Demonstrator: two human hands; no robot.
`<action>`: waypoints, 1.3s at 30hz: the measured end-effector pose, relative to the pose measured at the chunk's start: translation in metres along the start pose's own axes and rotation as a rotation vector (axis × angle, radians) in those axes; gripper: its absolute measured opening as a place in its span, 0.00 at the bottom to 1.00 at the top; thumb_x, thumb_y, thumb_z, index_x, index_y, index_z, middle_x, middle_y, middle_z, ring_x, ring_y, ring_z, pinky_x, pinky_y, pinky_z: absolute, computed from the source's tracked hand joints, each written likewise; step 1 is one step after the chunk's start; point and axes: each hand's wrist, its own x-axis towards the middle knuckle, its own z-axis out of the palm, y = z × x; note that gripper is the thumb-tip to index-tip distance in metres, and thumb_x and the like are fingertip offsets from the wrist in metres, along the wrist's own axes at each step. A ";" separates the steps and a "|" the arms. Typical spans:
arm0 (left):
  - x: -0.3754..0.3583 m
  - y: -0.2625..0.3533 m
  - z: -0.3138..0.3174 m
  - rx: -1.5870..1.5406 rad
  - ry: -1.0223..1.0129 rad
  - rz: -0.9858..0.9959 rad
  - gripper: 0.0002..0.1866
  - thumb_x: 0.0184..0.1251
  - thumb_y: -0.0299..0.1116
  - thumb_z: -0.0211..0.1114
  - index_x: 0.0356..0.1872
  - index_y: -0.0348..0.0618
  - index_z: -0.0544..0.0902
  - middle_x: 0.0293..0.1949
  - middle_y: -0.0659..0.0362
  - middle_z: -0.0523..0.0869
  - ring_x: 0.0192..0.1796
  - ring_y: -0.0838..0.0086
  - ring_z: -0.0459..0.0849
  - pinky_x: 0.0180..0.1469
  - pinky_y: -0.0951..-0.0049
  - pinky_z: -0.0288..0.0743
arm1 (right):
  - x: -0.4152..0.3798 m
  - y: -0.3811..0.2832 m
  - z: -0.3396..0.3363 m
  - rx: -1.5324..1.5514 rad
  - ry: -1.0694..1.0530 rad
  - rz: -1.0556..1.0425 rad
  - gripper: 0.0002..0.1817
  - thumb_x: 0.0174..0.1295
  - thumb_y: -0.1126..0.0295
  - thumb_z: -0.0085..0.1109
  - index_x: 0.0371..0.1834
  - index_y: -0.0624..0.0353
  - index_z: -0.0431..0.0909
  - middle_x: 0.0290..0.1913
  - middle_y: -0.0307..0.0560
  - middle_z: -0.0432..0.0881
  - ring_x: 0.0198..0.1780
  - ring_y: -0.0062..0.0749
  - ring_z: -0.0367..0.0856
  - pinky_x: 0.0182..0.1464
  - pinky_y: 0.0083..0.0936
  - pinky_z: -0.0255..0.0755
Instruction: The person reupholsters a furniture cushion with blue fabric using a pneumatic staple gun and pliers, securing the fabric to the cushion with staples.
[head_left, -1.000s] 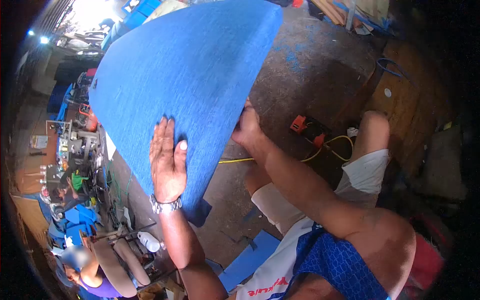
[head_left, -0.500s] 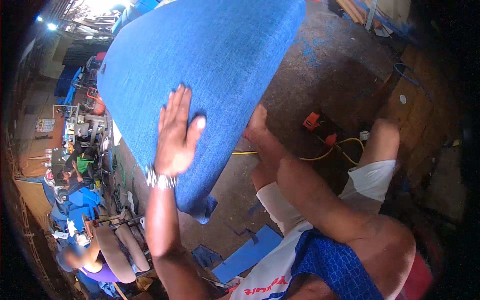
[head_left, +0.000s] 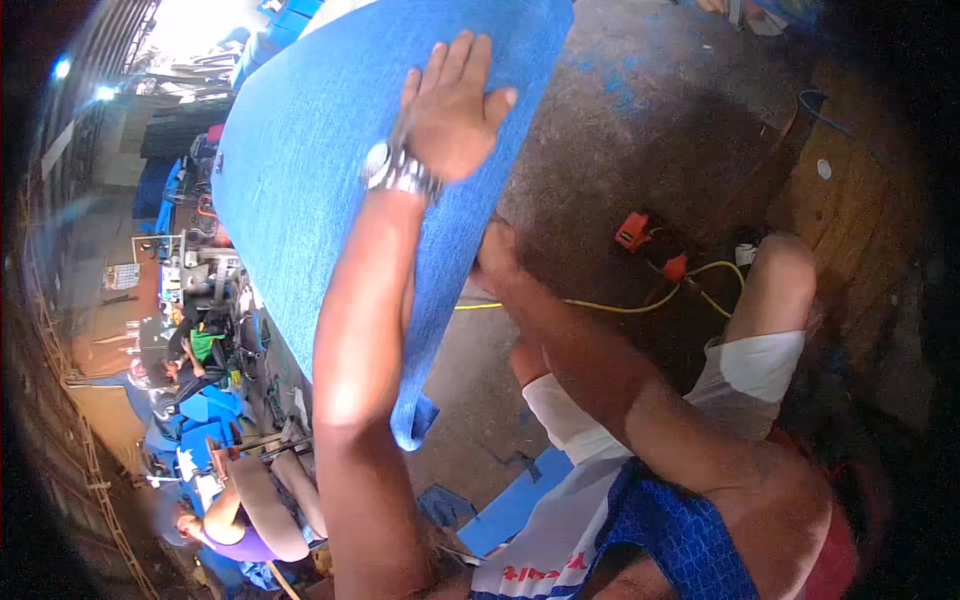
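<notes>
A large, blue fabric-covered cushion (head_left: 310, 200) slants across the upper middle, its lower corner ending in a loose fabric flap (head_left: 415, 420). My left hand (head_left: 450, 110), with a metal watch (head_left: 400, 170) on the wrist, lies flat on its upper face near the right edge, fingers stretched out and thumb apart. Below that same edge, my right hand (head_left: 497, 260) is curled against the cushion's side and seems to grip the fabric there. The cushion hides the tips of the right hand's fingers.
An orange tool (head_left: 633, 230) and a yellow hose (head_left: 620, 308) lie on the floor beside my knee (head_left: 780, 275). Blue offcuts (head_left: 515, 510) lie near my legs. At the lower left a person (head_left: 240, 540) sits by beige padded pieces (head_left: 262, 505). Cluttered benches line the left side.
My left hand has slid up and to the right over the blue cushion, toward its right edge. The right hand has shifted slightly down and left along that edge.
</notes>
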 end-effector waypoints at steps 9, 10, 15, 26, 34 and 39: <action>-0.122 0.022 -0.051 -0.059 -0.055 -0.090 0.34 0.74 0.38 0.56 0.78 0.42 0.58 0.78 0.46 0.58 0.80 0.47 0.55 0.79 0.47 0.46 | -0.058 0.005 0.015 -0.051 0.066 0.115 0.19 0.74 0.53 0.49 0.57 0.53 0.77 0.44 0.40 0.84 0.42 0.27 0.85 0.43 0.27 0.80; -0.132 0.022 -0.053 -0.051 -0.074 -0.098 0.35 0.73 0.38 0.58 0.78 0.41 0.58 0.78 0.45 0.58 0.80 0.46 0.55 0.79 0.48 0.47 | -0.062 0.012 0.016 -0.075 0.085 0.105 0.20 0.74 0.53 0.49 0.59 0.54 0.75 0.45 0.41 0.84 0.43 0.29 0.85 0.44 0.28 0.80; -0.186 0.027 -0.058 0.021 -0.129 -0.185 0.43 0.67 0.41 0.65 0.78 0.37 0.56 0.78 0.43 0.58 0.80 0.47 0.55 0.79 0.49 0.48 | -0.085 0.022 0.019 -1.264 -0.009 -0.289 0.25 0.75 0.53 0.47 0.68 0.56 0.66 0.51 0.43 0.82 0.51 0.35 0.83 0.54 0.33 0.78; -0.151 -0.005 -0.052 -0.224 -0.100 -0.228 0.43 0.72 0.60 0.52 0.79 0.41 0.56 0.79 0.43 0.57 0.81 0.46 0.50 0.79 0.44 0.41 | -0.043 0.069 -0.018 -0.368 -0.112 0.124 0.19 0.71 0.58 0.50 0.56 0.58 0.77 0.51 0.47 0.84 0.53 0.37 0.83 0.57 0.39 0.77; 0.030 -0.044 0.009 -0.145 0.044 -0.083 0.30 0.81 0.46 0.43 0.71 0.30 0.68 0.72 0.38 0.68 0.77 0.51 0.61 0.79 0.61 0.50 | -0.045 0.057 -0.001 0.135 0.001 0.260 0.16 0.68 0.58 0.54 0.52 0.54 0.80 0.50 0.44 0.86 0.50 0.38 0.84 0.55 0.40 0.77; -0.045 -0.011 -0.012 -0.079 0.004 0.029 0.31 0.79 0.46 0.48 0.77 0.44 0.61 0.77 0.43 0.61 0.79 0.48 0.57 0.78 0.48 0.47 | -0.041 0.068 -0.018 -0.008 -0.043 0.253 0.14 0.69 0.55 0.55 0.47 0.52 0.80 0.43 0.40 0.85 0.45 0.31 0.84 0.47 0.31 0.79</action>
